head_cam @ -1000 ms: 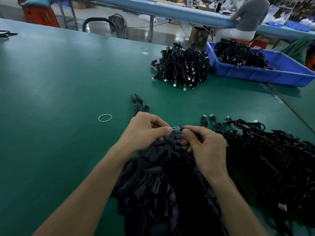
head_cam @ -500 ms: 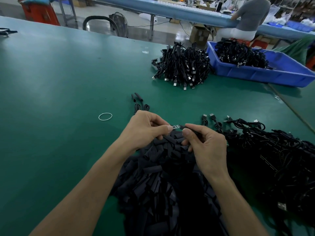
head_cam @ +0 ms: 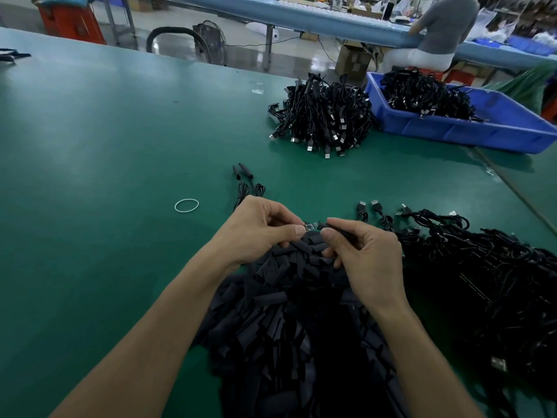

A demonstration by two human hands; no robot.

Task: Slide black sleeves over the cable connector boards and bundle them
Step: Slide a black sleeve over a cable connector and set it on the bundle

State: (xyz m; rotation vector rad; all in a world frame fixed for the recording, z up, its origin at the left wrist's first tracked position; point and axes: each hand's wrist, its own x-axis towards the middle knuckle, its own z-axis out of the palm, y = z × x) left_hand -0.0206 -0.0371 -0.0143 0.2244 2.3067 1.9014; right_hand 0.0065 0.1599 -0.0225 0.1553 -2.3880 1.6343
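While sleeves (head_cam: 271, 312) heap the table (head_cam: 105, 146), a person (head_cam: 443, 28) sits beyond.

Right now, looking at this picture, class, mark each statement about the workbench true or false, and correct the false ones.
1. The left hand pinches the connector board. True.
2. The right hand is open and idle. False: it pinches a black piece beside the board.
3. The blue bin holds black cables. True.
4. The white rubber band lies in the bin. False: it lies on the table, left of the hands.
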